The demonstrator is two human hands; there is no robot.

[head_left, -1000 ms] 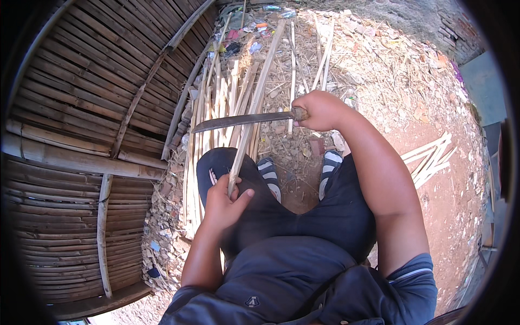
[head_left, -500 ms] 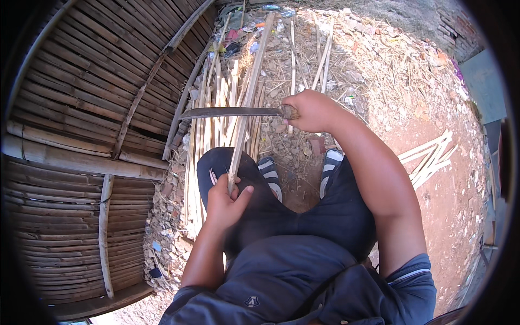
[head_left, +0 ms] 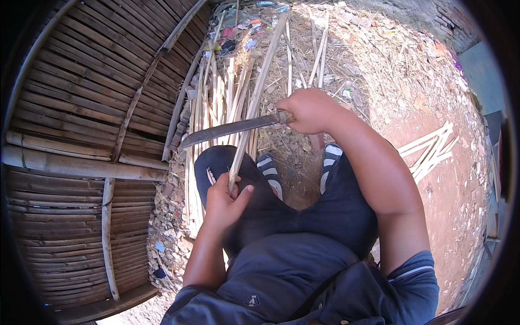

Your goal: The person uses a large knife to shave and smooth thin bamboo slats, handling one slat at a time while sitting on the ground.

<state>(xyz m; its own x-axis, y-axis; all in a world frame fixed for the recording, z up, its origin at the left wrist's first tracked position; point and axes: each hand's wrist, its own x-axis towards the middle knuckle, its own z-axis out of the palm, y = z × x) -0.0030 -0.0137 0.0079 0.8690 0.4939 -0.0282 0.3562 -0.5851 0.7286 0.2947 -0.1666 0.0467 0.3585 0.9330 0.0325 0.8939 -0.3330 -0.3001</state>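
My left hand [head_left: 225, 200] is closed round the near end of a long bamboo strip [head_left: 264, 76], resting by my left thigh. The strip slants away from me, its far end up and slightly to the right. A machete [head_left: 230, 129] lies across it, its broad dark blade pointing left with the tip a little lower than the handle. Wrapped round the short wooden handle is my right hand [head_left: 311, 111], above the gap between my knees. The blade crosses the strip near its middle; whether it bites into the wood I cannot tell.
Several pale bamboo strips [head_left: 216, 103] lie in a bundle beyond my left knee. More split pieces [head_left: 430, 149] rest on the dirt at right. A slatted bamboo wall [head_left: 81, 86] rises close on the left. Rubble, straw and litter [head_left: 346, 70] cover the ground ahead.
The machete's tip has dropped, so the blade now tilts down to the left and crosses the strip lower. The strip's far end has shifted slightly right. My left hand keeps its grip.
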